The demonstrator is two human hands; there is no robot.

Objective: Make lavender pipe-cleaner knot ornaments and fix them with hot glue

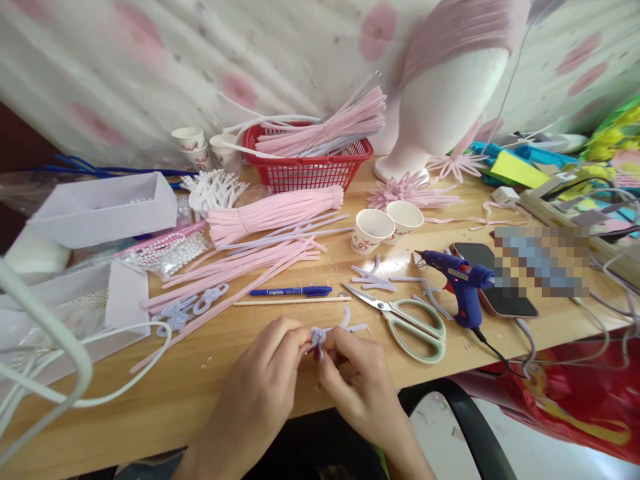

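In the head view, the left hand (pixel 270 370) and right hand (pixel 357 373) both pinched a small lilac pipe-cleaner piece (pixel 318 335) over the near table (pixel 185 407), left of the scissors (pixel 417 327). Shaping seemed underway; the next move likely called for a soft, steady pinch.

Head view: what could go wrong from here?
1. The small lilac piece, pinched between left hand and right hand, could slip; it offers little to hold.
2. The glue gun shows a red light, so it may be hot; the right hand might brush it reaching past the scissors.
3. Its black cord runs toward the front edge of the table; a snag could topple the gun.
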